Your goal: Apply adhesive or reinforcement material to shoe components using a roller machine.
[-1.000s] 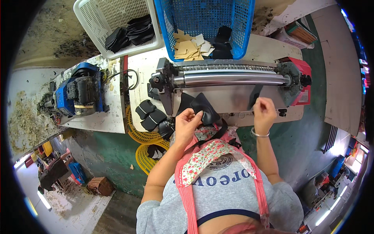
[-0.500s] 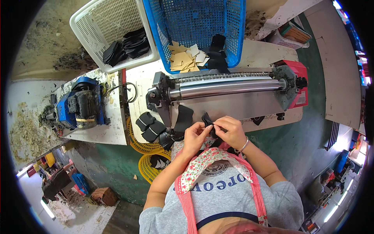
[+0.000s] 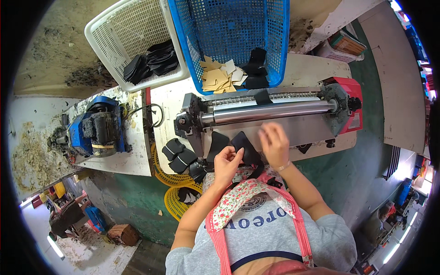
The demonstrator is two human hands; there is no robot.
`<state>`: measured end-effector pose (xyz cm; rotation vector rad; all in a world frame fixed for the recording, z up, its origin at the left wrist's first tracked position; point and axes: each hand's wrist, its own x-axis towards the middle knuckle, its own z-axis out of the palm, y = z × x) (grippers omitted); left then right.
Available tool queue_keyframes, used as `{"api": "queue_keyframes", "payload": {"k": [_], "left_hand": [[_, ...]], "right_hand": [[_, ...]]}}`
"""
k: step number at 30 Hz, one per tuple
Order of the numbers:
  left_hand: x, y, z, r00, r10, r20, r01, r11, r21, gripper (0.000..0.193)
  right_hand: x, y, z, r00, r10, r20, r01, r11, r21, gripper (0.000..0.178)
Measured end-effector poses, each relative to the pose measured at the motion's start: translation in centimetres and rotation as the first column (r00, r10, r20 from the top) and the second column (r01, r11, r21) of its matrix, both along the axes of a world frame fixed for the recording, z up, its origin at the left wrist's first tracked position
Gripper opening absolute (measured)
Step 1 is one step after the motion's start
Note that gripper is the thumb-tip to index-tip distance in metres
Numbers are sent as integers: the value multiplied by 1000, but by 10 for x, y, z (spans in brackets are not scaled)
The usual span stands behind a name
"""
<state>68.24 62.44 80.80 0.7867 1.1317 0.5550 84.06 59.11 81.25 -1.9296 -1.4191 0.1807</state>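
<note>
My left hand point(image 3: 228, 164) pinches the edge of a flat black piece point(image 3: 247, 149) of fabric or foam between thumb and fingers. Just beside that piece, on its left, lies another black piece point(image 3: 217, 145) at the front of the machine. My right hand point(image 3: 275, 144) is lifted apart from the held piece, over the plate before the rollers; motion blurs its fingers. Behind the shiny metal roller point(image 3: 275, 111) of the machine, a small black piece point(image 3: 263, 97) rests across the back bar.
Strapped black bundles point(image 3: 178, 156) lie on the left. Behind the machine, a blue basket point(image 3: 283, 46) holds tan cards and black pieces; a white basket point(image 3: 98, 48) holds black stacks. Yellow baskets point(image 3: 172, 201) stand below the table. A blue motor point(image 3: 96, 126) sits farther left.
My right hand has let go of the black piece and moved up toward the roller. The piece in my left hand now hangs unfolded. A black piece now shows behind the roller.
</note>
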Motion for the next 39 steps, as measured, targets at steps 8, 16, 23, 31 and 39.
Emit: {"api": "queue_keyframes", "payload": {"k": [8,16,23,31,39], "left_hand": [[1,-6,5,980,-198,-9,198,977,84,13],[-1,-11,0,987,-26,161,55,983,-174,11],[-14,10,-10,988,57,141,-41,992,-117,13],[-35,-1,-10,985,-6,-172,54,959,277,11],[-27,-16,-2,997,-80,-12,78,919,387,25]], "right_hand": [[-7,-20,19,896,373,-242,-386,923,-7,15],[3,-34,12,855,-22,-517,-12,998,-63,7],[19,-28,3,960,67,272,-24,987,-160,8],[-32,13,27,841,329,-430,-415,902,-121,21],[-19,-11,-5,786,587,-193,-588,807,57,13]]}}
